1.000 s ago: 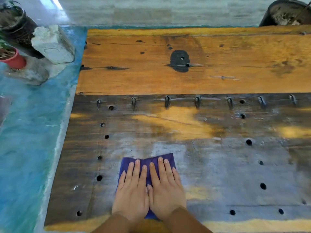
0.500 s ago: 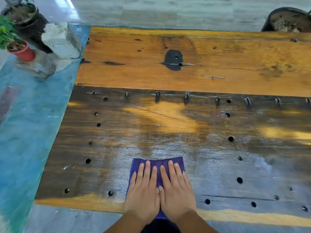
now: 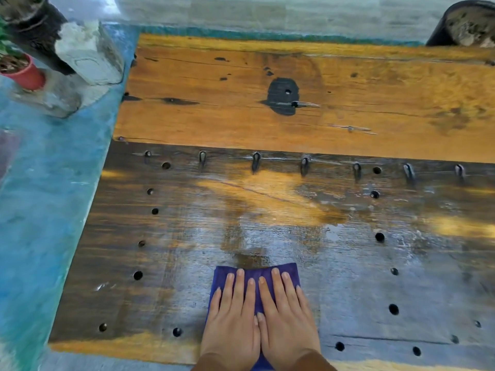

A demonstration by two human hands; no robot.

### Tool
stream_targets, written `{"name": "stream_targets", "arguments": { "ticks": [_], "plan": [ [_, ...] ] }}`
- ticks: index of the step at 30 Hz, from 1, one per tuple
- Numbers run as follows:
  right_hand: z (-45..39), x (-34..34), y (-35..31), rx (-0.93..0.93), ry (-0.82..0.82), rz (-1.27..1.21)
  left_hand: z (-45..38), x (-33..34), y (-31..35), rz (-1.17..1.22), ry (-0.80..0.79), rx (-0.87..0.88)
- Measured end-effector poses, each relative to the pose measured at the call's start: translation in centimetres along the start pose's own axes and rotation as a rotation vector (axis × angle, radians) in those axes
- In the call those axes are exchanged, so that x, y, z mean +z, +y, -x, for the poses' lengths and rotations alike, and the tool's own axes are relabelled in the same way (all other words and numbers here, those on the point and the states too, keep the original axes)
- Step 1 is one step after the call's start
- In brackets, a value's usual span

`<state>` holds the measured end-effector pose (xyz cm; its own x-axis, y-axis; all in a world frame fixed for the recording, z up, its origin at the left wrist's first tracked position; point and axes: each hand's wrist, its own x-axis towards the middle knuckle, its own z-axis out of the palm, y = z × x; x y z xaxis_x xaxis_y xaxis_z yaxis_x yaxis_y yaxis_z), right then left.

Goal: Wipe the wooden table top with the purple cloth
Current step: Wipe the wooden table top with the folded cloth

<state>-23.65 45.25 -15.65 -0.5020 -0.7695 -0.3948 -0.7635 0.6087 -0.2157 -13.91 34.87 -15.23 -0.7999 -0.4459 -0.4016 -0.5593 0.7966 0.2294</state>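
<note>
Here, the purple cloth [image 3: 255,275] is lying folded flat on the dark near plank of the wooden table top [image 3: 348,277], at the lower centre of the frame, close to the table's near edge. Judging by its thin, flat lie, the cloth is likely to be light, soft and limp, so it should bunch or slide out if pushed from one corner. The surface around it is showing a wet sheen, which suggests the cloth will glide easily. The better purchase is probably broad downward pressure over its middle, not a pinch at the edge.

The left hand [image 3: 231,319] and the right hand [image 3: 288,317] are lying side by side on the cloth, touching along their inner edges. Both are pressing palm down, fingers straight and only slightly spread, with nothing gripped. The fingertips [image 3: 276,271] are reaching nearly to the cloth's far edge, and a strip of purple is showing beyond them and at the left and right sides.

Drilled holes are dotting the plank on either side of the hands. A red pot [image 3: 28,74] is standing off the table at the upper left.
</note>
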Motion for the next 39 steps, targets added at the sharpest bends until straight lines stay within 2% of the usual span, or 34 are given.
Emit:
{"name": "stream_targets", "arguments": {
  "ticks": [12,20,29,33,39],
  "plan": [
    [-16.4,-4.7,1.9,0.115,0.061,-0.020,-16.6,-5.3,-3.0,-0.075,0.076,-0.025],
    [-25.9,-9.0,3.4,0.005,0.084,0.010,-25.1,-8.2,-4.6,-0.049,0.143,-0.077],
    [-28.8,-10.5,3.8,0.000,0.098,0.008,-29.1,-10.6,-5.1,-0.094,0.091,-0.013],
    [-32.3,-11.9,4.5,-0.022,0.108,-0.002,-31.8,-11.9,-5.5,-0.055,0.141,-0.040],
    [-37.8,-14.1,5.1,0.107,0.188,-0.035,-38.6,-15.0,-6.8,-0.094,0.191,0.049]
  ]
}}
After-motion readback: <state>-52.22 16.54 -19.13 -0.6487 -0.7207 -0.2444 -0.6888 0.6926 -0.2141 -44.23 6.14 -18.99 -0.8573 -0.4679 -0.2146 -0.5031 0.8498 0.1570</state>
